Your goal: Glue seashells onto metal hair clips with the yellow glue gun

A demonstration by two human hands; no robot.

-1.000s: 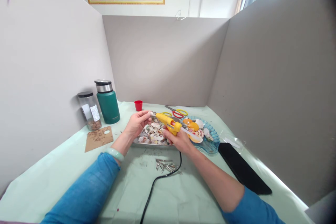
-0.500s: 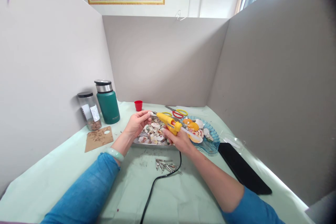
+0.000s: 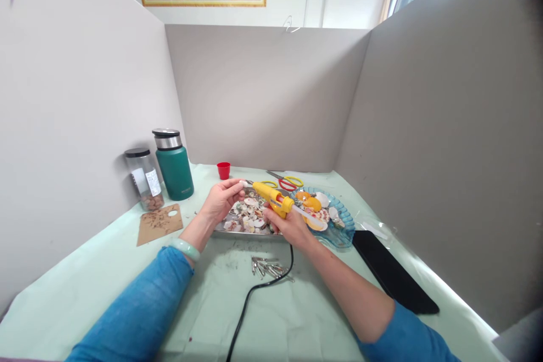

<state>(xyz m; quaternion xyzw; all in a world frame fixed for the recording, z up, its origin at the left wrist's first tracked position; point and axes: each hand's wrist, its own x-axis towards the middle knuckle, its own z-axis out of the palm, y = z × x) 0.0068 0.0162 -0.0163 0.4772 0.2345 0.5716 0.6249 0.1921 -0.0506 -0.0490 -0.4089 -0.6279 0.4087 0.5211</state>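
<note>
My right hand [image 3: 289,227] is closed around a yellow hot glue gun [image 3: 271,198] with a clear glue stick [image 3: 308,215] poking out of its back. My left hand [image 3: 223,199] pinches a small white shell [image 3: 244,183] between thumb and fingertips. The gun's nozzle points left and meets or nearly meets that shell; contact is too small to make out. Below both hands sits a metal tray [image 3: 237,234] full of small mixed shells [image 3: 250,215], partly hidden by the right hand and the gun. A black cord [image 3: 247,300] runs from under the right hand towards me.
Metal clips [image 3: 268,267] lie before the tray. At right are a blue scalloped plate [image 3: 348,226] of larger shells and a black slab [image 3: 394,271]. Scissors [image 3: 291,182] and a red cup [image 3: 223,170] stand behind; a green flask [image 3: 174,172], a jar [image 3: 144,181] and brown card [image 3: 155,228] are left.
</note>
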